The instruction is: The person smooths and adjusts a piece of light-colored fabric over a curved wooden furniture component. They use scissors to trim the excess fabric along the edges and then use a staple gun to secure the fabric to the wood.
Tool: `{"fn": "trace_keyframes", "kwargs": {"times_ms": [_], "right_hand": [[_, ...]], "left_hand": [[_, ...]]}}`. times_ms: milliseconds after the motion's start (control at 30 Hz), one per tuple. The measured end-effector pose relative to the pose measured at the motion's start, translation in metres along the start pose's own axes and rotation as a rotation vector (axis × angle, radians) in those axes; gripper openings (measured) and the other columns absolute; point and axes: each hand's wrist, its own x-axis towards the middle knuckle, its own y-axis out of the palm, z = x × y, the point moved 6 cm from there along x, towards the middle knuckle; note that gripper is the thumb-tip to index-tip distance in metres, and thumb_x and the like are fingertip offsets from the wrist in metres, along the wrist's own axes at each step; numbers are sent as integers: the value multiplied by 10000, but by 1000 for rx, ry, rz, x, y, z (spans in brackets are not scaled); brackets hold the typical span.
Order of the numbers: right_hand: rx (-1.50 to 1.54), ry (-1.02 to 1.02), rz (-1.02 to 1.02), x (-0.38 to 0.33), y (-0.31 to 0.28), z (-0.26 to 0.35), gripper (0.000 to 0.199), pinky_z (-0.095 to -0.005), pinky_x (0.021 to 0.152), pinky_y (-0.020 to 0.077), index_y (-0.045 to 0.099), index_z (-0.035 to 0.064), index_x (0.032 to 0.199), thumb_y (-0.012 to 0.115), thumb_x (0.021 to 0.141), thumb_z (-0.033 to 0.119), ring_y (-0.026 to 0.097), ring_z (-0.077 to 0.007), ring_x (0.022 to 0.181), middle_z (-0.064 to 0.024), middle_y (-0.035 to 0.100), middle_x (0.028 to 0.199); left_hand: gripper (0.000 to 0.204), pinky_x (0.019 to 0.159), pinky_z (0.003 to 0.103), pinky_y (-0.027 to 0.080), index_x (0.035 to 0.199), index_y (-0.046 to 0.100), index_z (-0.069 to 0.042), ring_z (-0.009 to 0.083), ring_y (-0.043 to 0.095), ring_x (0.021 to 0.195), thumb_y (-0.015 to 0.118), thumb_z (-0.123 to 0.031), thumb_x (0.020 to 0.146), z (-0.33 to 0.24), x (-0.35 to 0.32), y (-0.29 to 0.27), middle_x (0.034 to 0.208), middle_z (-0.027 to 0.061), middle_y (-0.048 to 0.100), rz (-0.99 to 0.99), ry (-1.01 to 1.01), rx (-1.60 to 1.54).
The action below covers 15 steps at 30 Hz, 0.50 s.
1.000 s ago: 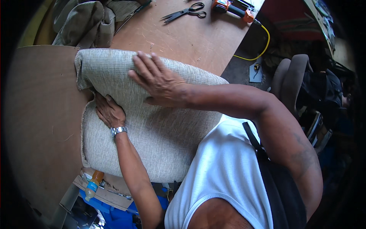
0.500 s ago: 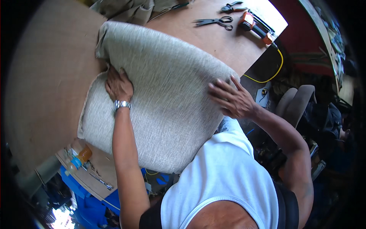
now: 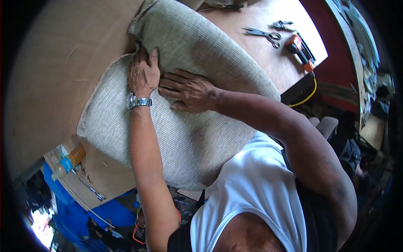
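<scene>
A large cushion covered in beige woven fabric (image 3: 197, 138) lies on a wooden worktable (image 3: 54, 84), its near end hanging over the table edge. My left hand (image 3: 143, 74), with a metal wristwatch on the wrist, presses flat on the fabric at a crease near the cushion's far left. My right hand (image 3: 191, 90) lies flat beside it, fingers spread and pointing left, almost touching the left hand. Neither hand grips anything.
Scissors (image 3: 263, 35) and an orange-and-black tool (image 3: 301, 49) with a yellow cable (image 3: 308, 94) lie at the table's far right. A bottle with a blue cap (image 3: 69, 161) sits on a lower shelf to the left. Cluttered floor and blue items lie below.
My right hand slid from the cushion's right edge to its middle, next to my left hand. The view shifted, and the cushion now sits more to the left and nearer.
</scene>
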Motion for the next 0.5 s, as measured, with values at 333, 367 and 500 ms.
{"fn": "trace_keyframes", "kwargs": {"times_ms": [333, 367, 500], "right_hand": [[-1, -43, 97, 95, 4, -10, 715, -453, 1288, 139, 395, 48, 1561, 412, 1029, 524, 254, -301, 1553, -162, 348, 1642], [8, -43, 84, 99, 5, -14, 709, -455, 1288, 143, 402, 38, 1555, 437, 1024, 506, 258, -306, 1551, -174, 353, 1637], [46, -123, 20, 99, 14, -19, 689, -454, 1299, 138, 408, 42, 1559, 464, 1022, 470, 242, -298, 1559, -176, 309, 1659]], "left_hand": [[355, 1103, 445, 456, 1325, 624, 66, 364, 625, 1274, 480, -113, 1054, -50, -69, -147, 1351, 234, 658, -525, 135, -40], [351, 1125, 451, 437, 1326, 607, 87, 377, 600, 1305, 460, -83, 1056, -46, -105, -151, 1387, 255, 626, -620, 11, 2], [481, 1223, 437, 296, 1458, 444, 115, 324, 405, 1479, 356, -228, 1132, -6, -340, -102, 1575, 248, 436, -772, -858, -165]]}}
